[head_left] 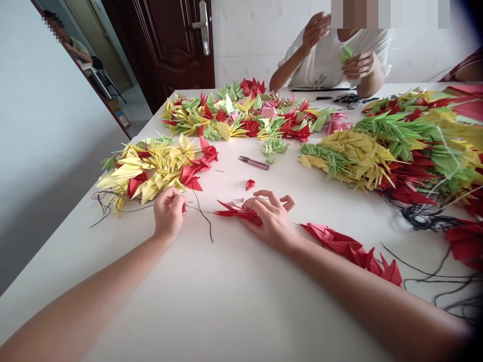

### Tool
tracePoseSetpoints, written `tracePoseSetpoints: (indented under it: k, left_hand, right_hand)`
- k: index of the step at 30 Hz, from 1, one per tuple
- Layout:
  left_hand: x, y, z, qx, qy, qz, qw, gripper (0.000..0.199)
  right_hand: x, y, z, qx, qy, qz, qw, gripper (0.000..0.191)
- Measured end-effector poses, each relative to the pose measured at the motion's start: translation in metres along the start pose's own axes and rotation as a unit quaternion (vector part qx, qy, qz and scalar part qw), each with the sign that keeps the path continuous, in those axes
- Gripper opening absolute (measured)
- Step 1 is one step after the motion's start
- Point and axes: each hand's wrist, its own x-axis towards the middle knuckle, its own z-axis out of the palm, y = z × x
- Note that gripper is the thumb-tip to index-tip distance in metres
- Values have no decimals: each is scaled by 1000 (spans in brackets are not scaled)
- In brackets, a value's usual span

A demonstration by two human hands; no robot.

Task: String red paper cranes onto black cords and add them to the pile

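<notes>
My left hand [169, 211] is closed in a pinch on a black cord [199, 209] that runs right toward red folded paper cranes [236, 213]. Over those cranes lies my right hand [272, 217], its thumb and index finger closed on one of them, the other fingers raised and bent. Further along the cord, beyond my right hand, a string of red paper cranes [352, 247] rests on the table. A single red folded piece [250, 184] lies just beyond my right hand. Yellow paper cranes [151, 168] are heaped past my left hand.
Small thread snips [253, 162] lie mid-table. A long pile of mixed cranes [241, 113] spans the back, with bundles of strung cranes [358, 158] at right. Loose black cords [426, 218] tangle there. Across the white table [181, 311], a person [320, 55] holds a green paper piece [345, 54].
</notes>
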Motion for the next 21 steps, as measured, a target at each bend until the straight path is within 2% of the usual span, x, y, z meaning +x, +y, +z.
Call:
tracePoseSetpoints:
  k: [3, 5, 7, 9, 10, 12, 14, 16, 18, 21]
  left_hand:
    - [0, -2, -1, 3, -9, 23, 1000, 15]
    - [1, -5, -2, -31, 21, 34, 999, 5]
    - [3, -9, -3, -78, 71, 56, 993, 20]
    - [4, -13, -3, -92, 115, 140, 979, 29]
    - [4, -15, -2, -79, 130, 209, 966, 31]
    - [2, -15, -2, -23, 143, 366, 919, 37]
    - [-4, -12, -1, 59, 91, 476, 873, 42]
    - [-12, -4, 0, 152, -24, 505, 849, 47]
    - [-18, 3, 1, 241, -134, 477, 835, 49]
    - [-21, 8, 3, 332, -225, 401, 824, 45]
  right_hand:
    - [0, -2, -2, 16, -10, 8, 1000, 16]
    - [-1, -3, -4, 17, 3, 4, 1000, 26]
    - [-2, -5, -6, 18, 34, -13, 999, 35]
    - [-2, -7, -7, 20, 72, -31, 997, 37]
    - [-2, -8, -8, 18, 88, -35, 995, 34]
    - [-1, -9, -8, 6, 113, -18, 993, 23]
    - [-1, -10, -8, -13, 126, 13, 992, 15]
    - [0, -10, -8, -28, 123, 37, 991, 15]
    - [0, -11, -8, -39, 109, 44, 992, 18]
    - [0, -12, -8, -49, 77, 33, 995, 19]
